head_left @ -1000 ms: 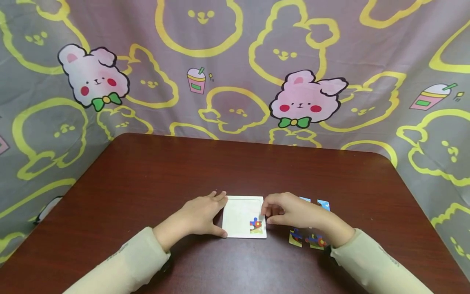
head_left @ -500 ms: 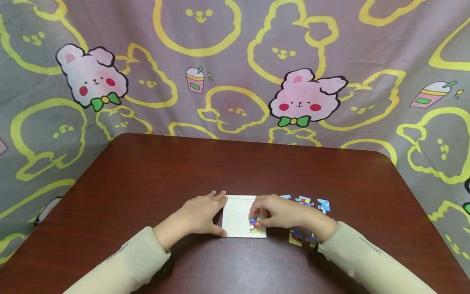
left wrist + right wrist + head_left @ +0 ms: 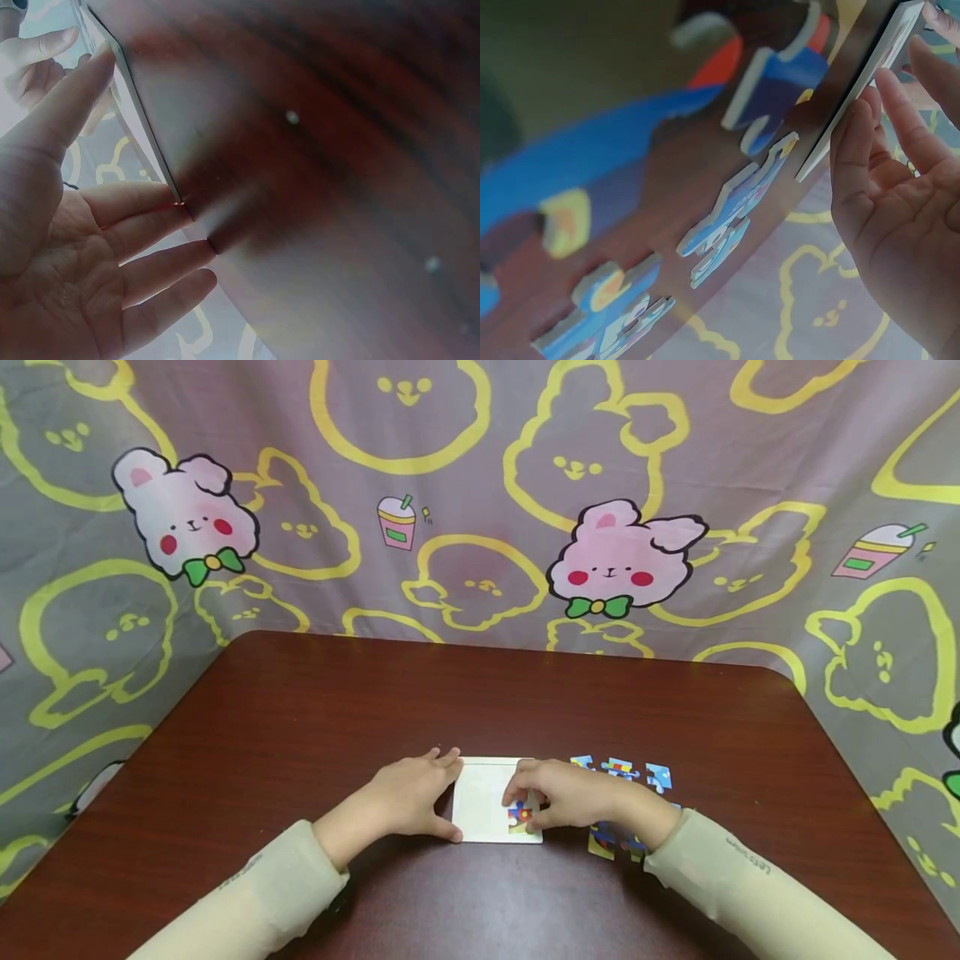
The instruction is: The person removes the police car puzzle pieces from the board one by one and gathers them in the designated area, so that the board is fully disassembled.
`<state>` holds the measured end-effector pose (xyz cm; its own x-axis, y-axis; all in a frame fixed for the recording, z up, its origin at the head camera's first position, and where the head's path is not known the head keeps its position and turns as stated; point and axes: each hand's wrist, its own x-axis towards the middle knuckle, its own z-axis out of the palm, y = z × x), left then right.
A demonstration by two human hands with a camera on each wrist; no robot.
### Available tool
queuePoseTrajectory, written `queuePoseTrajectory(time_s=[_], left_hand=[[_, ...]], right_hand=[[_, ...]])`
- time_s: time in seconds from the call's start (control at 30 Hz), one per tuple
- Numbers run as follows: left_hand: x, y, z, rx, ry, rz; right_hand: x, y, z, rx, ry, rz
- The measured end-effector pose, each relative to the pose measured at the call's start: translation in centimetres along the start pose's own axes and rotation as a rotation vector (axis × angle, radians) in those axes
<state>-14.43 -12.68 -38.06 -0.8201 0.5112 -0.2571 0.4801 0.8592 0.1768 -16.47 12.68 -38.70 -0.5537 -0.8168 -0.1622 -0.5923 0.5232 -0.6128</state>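
Observation:
A white puzzle board (image 3: 480, 789) lies flat on the table, with one jigsaw piece (image 3: 519, 817) in its lower right corner, red, blue and yellow. My left hand (image 3: 411, 797) steadies the board's left side, thumb at the near corner and fingers at the far one. Seen from the left wrist, the left hand's fingers (image 3: 161, 259) are spread and fairly straight, touching the board's edge (image 3: 142, 120). My right hand (image 3: 562, 793) reaches over the board's right side, bent fingertips and thumb at either side of the piece, partly covering it. In the right wrist view, the right fingers (image 3: 851, 142) curl at the board.
Several loose jigsaw pieces (image 3: 619, 768) lie right of the board, some hidden under the right forearm. More loose pieces (image 3: 724, 214) show close up in the right wrist view. A brown table (image 3: 360, 702) carries everything, and a patterned curtain (image 3: 465, 468) hangs behind it.
My right hand has moved left from the board's right edge onto the corner piece, uncovering loose pieces at the back. The left hand has stayed at the board's left side.

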Motion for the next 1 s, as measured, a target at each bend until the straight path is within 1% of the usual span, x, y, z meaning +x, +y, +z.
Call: queuePoseTrajectory(time_s=[0.2, 0.3, 0.47, 0.73, 1.0], left_hand=[[0.07, 0.01, -0.06, 0.002, 0.003, 0.000], [0.09, 0.03, -0.09, 0.001, 0.005, 0.000], [0.04, 0.06, -0.06, -0.002, 0.003, 0.001], [-0.14, 0.00, 0.02, -0.006, 0.008, 0.004], [-0.21, -0.04, 0.06, -0.016, 0.009, 0.004]], right_hand=[[0.07, -0.04, -0.01, -0.016, 0.003, 0.005], [0.05, -0.07, 0.00, -0.004, -0.004, 0.015], [-0.01, -0.10, 0.02, 0.034, -0.007, 0.014], [0.19, 0.15, 0.00, 0.114, -0.004, -0.029], [0.48, 0.09, 0.09, 0.172, -0.020, -0.029]])
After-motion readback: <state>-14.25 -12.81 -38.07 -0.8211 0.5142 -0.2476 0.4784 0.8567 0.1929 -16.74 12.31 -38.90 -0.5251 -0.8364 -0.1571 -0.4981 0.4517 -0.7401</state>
